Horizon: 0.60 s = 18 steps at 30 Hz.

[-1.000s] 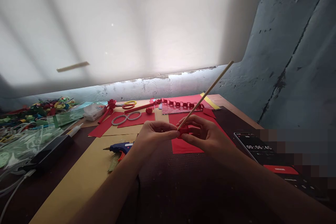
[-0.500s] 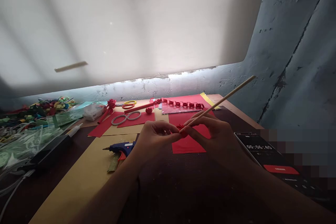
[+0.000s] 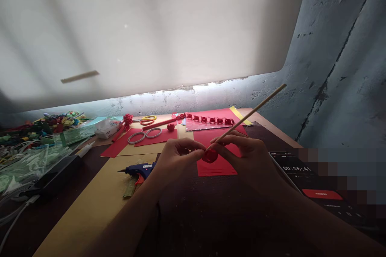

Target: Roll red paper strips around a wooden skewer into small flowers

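One stick (image 3: 251, 114) pinched by right hand (image 3: 247, 153), leaning lower than a second ago, left hand (image 3: 177, 154) pinching red piece (image 3: 210, 156)

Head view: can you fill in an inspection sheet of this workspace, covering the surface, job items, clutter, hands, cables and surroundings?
Surface: dark tabletop, partly covered by tan paper and red sheets.
Job's things: pale stick, slanting up to the right, lower end at a small red piece.
Clutter: glue gun, two rings, scissors, red chain; coloured scraps at far left; phone showing a timer at right.
Hands: left hand pinches at the red piece; right hand grips the stick.
Cables: white cables at the left edge.
Surroundings: white panel and rough wall behind.
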Available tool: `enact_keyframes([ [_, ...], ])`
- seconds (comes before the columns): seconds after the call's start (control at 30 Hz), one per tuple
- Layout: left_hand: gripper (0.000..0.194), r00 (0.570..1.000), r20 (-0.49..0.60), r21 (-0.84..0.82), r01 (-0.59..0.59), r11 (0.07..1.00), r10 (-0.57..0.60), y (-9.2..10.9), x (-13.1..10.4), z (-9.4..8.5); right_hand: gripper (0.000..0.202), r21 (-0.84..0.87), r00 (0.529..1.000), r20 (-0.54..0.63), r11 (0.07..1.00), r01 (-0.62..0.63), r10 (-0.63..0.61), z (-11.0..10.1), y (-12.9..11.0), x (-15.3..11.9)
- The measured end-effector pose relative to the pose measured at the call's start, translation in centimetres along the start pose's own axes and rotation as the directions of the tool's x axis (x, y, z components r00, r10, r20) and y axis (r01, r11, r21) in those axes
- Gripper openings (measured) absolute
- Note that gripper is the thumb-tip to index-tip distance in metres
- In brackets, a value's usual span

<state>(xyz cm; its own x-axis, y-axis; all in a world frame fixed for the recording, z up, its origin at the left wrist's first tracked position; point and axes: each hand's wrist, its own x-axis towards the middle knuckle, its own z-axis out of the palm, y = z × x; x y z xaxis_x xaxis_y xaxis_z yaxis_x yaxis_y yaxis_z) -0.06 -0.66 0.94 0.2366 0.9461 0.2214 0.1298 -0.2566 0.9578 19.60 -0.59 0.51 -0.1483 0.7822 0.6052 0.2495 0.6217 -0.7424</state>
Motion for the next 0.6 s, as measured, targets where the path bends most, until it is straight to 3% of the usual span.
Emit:
enact_keyframes([
  [0.43,0.024,0.998,0.068,-0.01,0.013,1.0,-0.013,-0.2,0.11,-0.1,0.011,0.08,0.992,0.113,0.995,-0.057,0.048,-0.16,-0.14,0.04],
  [0.6,0.026,0.999,0.044,0.052,-0.022,0.998,0.019,-0.36,0.04,-0.02,0.015,0.098,0.986,0.153,0.992,-0.078,0.063,-0.3,-0.18,0.19],
])
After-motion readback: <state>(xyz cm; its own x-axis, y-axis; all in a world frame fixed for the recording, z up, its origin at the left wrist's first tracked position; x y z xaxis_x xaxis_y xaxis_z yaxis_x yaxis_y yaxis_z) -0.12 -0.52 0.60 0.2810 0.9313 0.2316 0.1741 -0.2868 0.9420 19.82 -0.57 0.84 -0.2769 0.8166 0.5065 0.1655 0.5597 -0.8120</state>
